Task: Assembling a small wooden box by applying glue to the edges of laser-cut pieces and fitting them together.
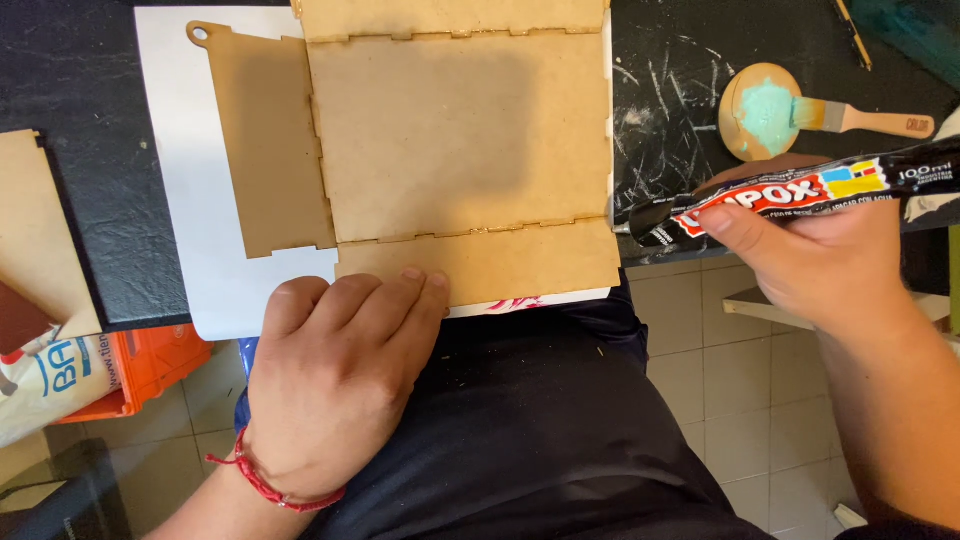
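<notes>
While the black glue tube lies pinched in the right hand, its long axis runs from three o'clock toward nine o'clock, nozzle pointing at the right edge of the fibreboard panels, just beside them. The thumb lies along the tube's red, blue and yellow label and the fingers curl round behind it. The panels, joined by notched seams, sit at twelve o'clock on a white sheet over the black worktop. The left hand, at six o'clock from the panels, is closed into a loose flat press, fingertips together on the lower strip's bottom edge; it is the one touching the wood, while the right is nearer the seam ends. At two o'clock a round wooden disc carries pale green paint, a wooden-handled brush resting on it. At eight o'clock stand an orange crate and a white bag with blue print.
</notes>
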